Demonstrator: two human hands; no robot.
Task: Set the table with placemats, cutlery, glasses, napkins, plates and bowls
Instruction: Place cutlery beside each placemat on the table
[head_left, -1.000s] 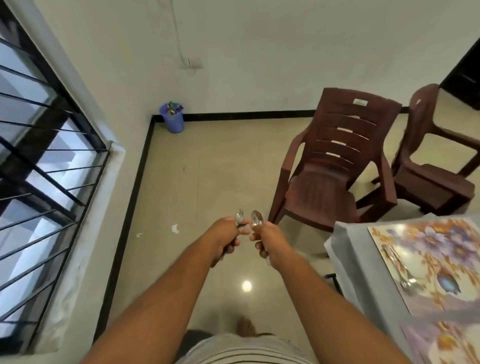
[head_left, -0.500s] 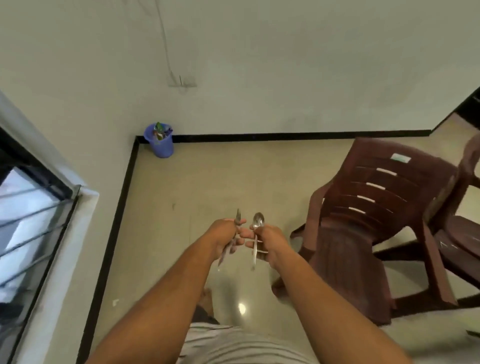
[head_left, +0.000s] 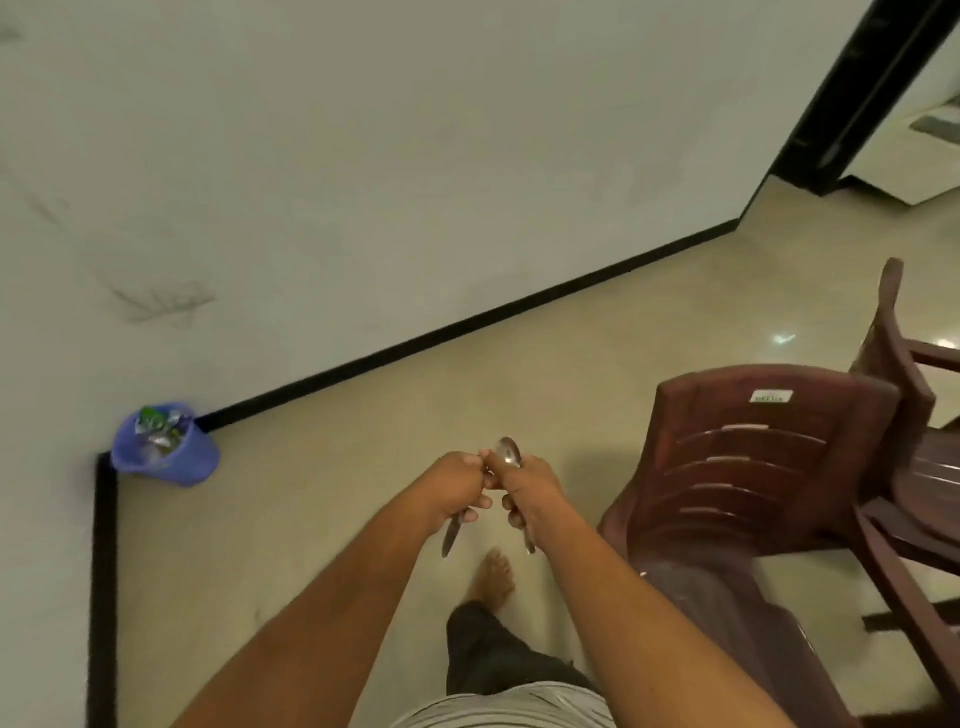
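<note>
Cutlery step, mid-carry, no table in view. Left hand (head_left: 457, 486) grips a slim steel utensil (head_left: 451, 538), head hidden, handle down. Right hand (head_left: 530, 491) clenches a shiny steel spoon (head_left: 508, 453), bowl up. Maroon plastic chair (head_left: 737, 467) on my right. Next, I reckon: find the table & lay both by a placemat.

The left hand (head_left: 457, 486) hides its utensil's (head_left: 451, 538) head; the second chair (head_left: 914, 467) runs off the right edge

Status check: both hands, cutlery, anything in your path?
Left hand grips a steel utensil handle, head hidden. Right hand grips a steel spoon, bowl up. Brown plastic chair close on the right; table not in view.
</note>
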